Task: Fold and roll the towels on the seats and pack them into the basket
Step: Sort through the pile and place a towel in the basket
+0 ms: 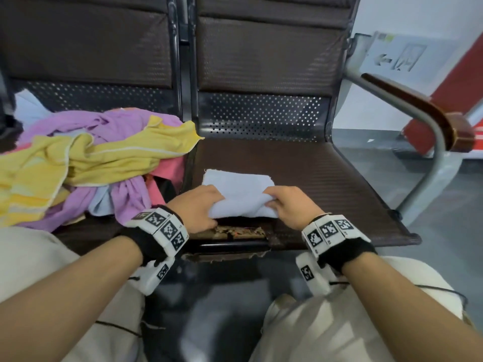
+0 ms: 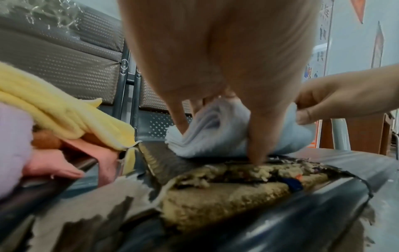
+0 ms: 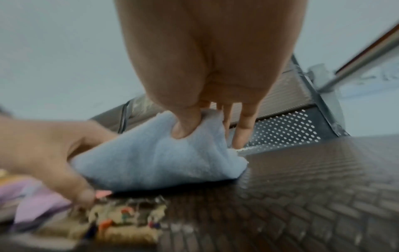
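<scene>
A folded light blue towel [image 1: 240, 190] [image 2: 218, 134] [image 3: 155, 160] lies on the brown right seat [image 1: 326, 178], its near edge lifted into a roll. My left hand [image 1: 198, 205] [image 2: 215, 95] grips the roll's left end, thumb tip down at the seat. On the right end my right hand [image 1: 282, 202] [image 3: 200, 122] pinches the cloth between thumb and fingers. A heap of loose towels, yellow [image 1: 86, 158], purple [image 1: 109, 126] and pink [image 1: 170, 171], covers the left seat. No basket shows in any view.
The right seat's front edge is torn, with crumbled foam [image 1: 235, 231] [image 2: 226, 196] exposed just under my hands. A metal armrest with a wooden top [image 1: 428, 111] bounds the seat on the right. My knees [image 1: 339, 322] are close to the seat front.
</scene>
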`<act>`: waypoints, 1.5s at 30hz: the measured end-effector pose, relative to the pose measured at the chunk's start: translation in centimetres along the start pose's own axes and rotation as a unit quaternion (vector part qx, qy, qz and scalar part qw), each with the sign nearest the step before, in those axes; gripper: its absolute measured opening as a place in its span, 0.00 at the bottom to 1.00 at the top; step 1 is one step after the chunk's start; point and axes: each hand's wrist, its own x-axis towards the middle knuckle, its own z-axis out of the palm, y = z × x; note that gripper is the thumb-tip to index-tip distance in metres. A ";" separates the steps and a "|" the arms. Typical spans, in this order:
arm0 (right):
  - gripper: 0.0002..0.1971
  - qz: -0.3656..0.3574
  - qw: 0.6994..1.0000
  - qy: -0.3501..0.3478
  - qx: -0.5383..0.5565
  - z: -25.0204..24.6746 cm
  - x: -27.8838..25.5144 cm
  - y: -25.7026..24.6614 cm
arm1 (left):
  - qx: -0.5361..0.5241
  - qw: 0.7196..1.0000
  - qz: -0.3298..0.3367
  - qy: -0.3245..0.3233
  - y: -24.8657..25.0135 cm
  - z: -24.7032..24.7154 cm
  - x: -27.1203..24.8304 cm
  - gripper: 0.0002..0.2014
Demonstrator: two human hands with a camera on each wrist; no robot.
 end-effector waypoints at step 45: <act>0.14 -0.073 0.944 0.081 0.311 -8.8 0.7 -3.0 | -0.083 0.995 0.026 0.051 4.2 -7.3 4.6 0.59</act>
